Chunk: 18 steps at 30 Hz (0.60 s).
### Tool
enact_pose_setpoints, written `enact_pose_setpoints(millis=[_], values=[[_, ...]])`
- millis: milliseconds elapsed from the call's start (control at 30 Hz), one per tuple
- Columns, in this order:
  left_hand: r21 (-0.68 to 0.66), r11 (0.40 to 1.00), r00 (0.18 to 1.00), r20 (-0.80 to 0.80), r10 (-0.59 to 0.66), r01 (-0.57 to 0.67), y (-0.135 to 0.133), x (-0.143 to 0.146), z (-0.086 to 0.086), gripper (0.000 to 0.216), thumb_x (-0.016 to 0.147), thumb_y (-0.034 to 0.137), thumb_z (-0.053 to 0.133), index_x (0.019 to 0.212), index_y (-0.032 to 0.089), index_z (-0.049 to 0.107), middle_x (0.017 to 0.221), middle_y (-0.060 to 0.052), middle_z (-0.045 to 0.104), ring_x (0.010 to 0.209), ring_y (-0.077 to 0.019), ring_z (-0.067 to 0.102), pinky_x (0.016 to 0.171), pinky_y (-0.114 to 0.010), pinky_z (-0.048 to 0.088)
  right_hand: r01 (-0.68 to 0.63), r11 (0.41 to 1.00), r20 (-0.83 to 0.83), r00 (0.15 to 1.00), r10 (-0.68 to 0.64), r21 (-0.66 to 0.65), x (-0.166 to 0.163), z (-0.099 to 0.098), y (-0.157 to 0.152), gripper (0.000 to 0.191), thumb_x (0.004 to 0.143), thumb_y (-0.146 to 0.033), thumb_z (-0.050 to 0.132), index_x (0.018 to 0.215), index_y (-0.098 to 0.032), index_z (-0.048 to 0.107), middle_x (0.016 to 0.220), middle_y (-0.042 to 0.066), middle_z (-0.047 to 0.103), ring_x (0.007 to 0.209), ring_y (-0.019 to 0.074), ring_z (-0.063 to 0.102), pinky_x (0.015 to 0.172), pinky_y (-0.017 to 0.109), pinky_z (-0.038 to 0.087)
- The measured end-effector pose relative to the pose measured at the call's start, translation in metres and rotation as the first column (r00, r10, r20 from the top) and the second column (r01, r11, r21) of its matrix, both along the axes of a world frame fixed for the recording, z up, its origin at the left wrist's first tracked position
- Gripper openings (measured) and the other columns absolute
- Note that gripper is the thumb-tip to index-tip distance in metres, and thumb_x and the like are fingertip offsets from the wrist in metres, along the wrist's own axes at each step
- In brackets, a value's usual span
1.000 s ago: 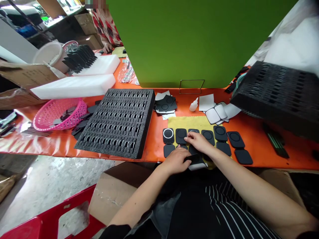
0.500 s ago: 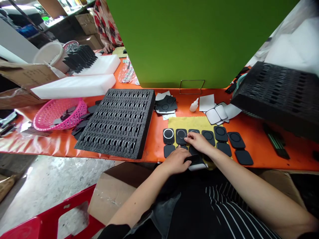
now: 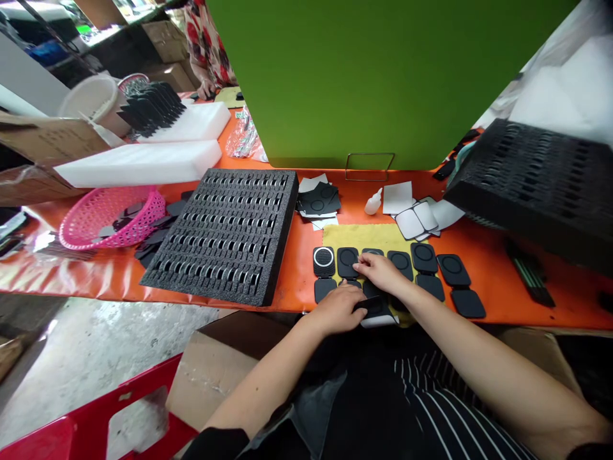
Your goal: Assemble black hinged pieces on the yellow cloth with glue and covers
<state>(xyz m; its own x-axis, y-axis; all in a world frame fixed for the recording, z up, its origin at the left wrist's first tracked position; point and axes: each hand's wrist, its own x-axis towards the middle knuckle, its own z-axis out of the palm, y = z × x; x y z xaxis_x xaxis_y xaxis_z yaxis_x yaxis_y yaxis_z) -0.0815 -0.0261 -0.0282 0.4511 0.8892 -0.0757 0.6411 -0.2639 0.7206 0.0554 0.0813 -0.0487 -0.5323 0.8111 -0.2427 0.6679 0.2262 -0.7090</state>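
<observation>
Two rows of black square pads (image 3: 424, 257) with ring marks lie on a yellow cloth (image 3: 366, 235) on the orange table (image 3: 297, 281). The leftmost pad (image 3: 324, 260) has a white ring. My right hand (image 3: 380, 271) rests on the pads in the middle of the row, fingers curled down on one. My left hand (image 3: 341, 308) sits at the table's near edge, closed on a thin black piece (image 3: 370, 306) that lies over a white piece (image 3: 378, 319).
A black slotted foam tray (image 3: 230, 233) lies to the left, another (image 3: 531, 182) at right. A pink basket (image 3: 110, 217), white foam blocks (image 3: 138, 163), loose pads (image 3: 318, 199), a small white bottle (image 3: 372, 202), a green board (image 3: 373, 76), a cardboard box (image 3: 225, 364) and a red stool (image 3: 96, 428) surround me. Another person (image 3: 205, 51) stands far back.
Both hands stay nearly still over the pads. The view has shifted slightly.
</observation>
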Motion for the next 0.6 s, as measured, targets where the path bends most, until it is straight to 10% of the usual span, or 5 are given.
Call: enact_pose_setpoints(millis=[600], values=[[-0.008, 1.000, 1.000, -0.028, 0.013, -0.013, 0.0020, 0.0006, -0.0004, 0.010, 0.077, 0.023, 0.050, 0.085, 0.019, 0.055, 0.087, -0.002, 0.060, 0.091, -0.0169, 0.053, 0.102, -0.038, 0.025, 0.015, 0.998, 0.127, 0.992, -0.023, 0.066, -0.0074, 0.0094, -0.0021, 0.018, 0.074, -0.033, 0.047, 0.063, -0.019, 0.049, 0.059, -0.001, 0.053, 0.055, 0.0116, 0.045, 0.050, 0.023, 0.024]])
